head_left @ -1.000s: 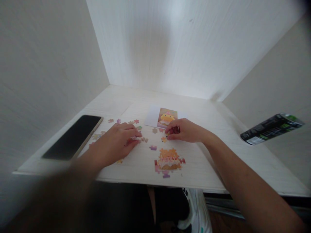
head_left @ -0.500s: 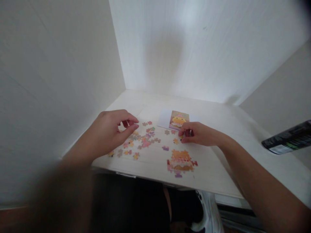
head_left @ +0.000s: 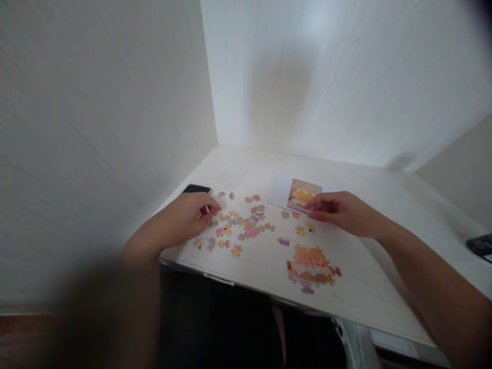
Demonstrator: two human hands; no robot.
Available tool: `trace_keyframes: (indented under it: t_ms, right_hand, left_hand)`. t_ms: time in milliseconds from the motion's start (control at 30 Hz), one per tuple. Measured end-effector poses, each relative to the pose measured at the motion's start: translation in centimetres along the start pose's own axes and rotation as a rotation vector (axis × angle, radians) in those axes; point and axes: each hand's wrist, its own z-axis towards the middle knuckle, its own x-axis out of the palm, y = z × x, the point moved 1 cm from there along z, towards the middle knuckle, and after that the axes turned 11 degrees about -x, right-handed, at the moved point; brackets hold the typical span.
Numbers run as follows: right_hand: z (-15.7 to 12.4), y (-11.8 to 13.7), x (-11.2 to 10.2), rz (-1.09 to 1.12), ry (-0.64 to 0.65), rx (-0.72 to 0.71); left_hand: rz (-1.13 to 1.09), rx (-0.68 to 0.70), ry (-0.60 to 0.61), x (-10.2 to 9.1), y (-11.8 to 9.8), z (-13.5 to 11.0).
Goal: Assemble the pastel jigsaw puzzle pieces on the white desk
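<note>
My left hand [head_left: 191, 218] is at the left edge of a spread of loose jigsaw pieces [head_left: 251, 231], fingers curled and thumb apart from the index; I see nothing held. Beside the picture card [head_left: 300, 193], which shows a yellow character with a cake, my right hand [head_left: 338, 210] hovers at its lower right corner, thumb and fingertips slightly apart. Whether it touches the card is unclear. Just below it lie two yellow pieces, one a jigsaw piece with a black dot [head_left: 310, 227]. Nearer me is a joined cake section [head_left: 311, 266], with a purple piece [head_left: 283, 241] to its upper left.
A dark phone [head_left: 197, 189] lies behind my left hand. At the far right a black object [head_left: 482, 247] is cut off by the frame. White panels [head_left: 265, 92] enclose the white table [head_left: 246, 164] at the back and sides.
My right hand has lifted off the yellow piece with the dot and moved up to the card. My left hand has drawn lower, uncovering the phone. The view has turned left.
</note>
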Motion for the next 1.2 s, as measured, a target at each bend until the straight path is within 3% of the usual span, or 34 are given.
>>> trace_keyframes:
  t_ms: [100, 200, 467, 667, 900, 1200]
  right_hand:
    - [0.0, 0.0, -0.3, -0.02, -0.135, 0.052]
    - [0.0, 0.0, -0.3, -0.034, -0.217, 0.117]
    - [0.2, -1.1, 0.0, -0.067, -0.37, 0.075]
    - [0.0, -0.1, 0.4, -0.153, -0.275, 0.069]
    - [0.7, 1.8, 2.1, -0.158, -0.132, -0.124]
    - [0.5, 2.2, 1.1, -0.252, -0.195, -0.123]
  left_hand:
    - [0.03, -0.02, -0.027, 0.5, 0.4, 0.5]
    - [-0.002, 0.061, -0.023, 1.3, 0.1, 0.9]
    - [-0.006, 0.191, 0.006, 4.2, -3.5, 0.8]
    - [0.036, 0.227, 0.027, 4.9, -4.6, 0.4]
    - [-0.014, 0.259, 0.065, 4.6, -4.5, 0.1]
    - [-0.029, 0.24, 0.041, 4.6, -4.1, 0.7]
